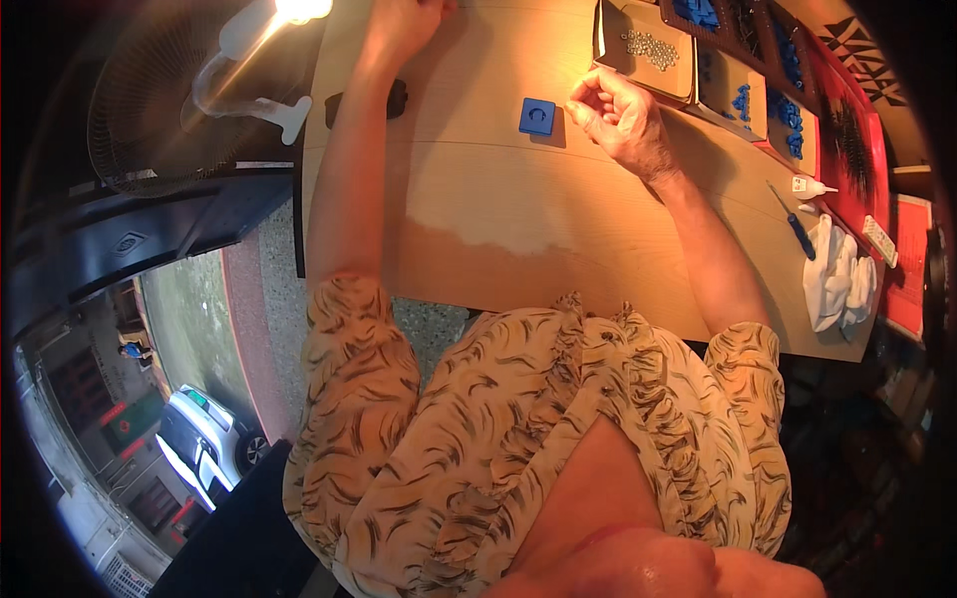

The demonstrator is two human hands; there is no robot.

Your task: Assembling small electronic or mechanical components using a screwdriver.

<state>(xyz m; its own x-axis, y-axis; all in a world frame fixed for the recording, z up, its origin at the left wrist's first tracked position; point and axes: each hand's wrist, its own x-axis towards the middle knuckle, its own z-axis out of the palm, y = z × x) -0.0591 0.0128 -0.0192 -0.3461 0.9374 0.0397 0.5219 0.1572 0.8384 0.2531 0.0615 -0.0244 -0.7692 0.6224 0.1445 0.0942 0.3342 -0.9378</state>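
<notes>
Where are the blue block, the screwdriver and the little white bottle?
Blue block (537, 117): head view, middle of its top face.
Screwdriver (799, 233): head view, on its handle.
White bottle (805, 187): head view, on its body.

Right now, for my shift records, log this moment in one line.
left hand: partly cropped | right hand: beside blue block, apart | block: on table
</notes>
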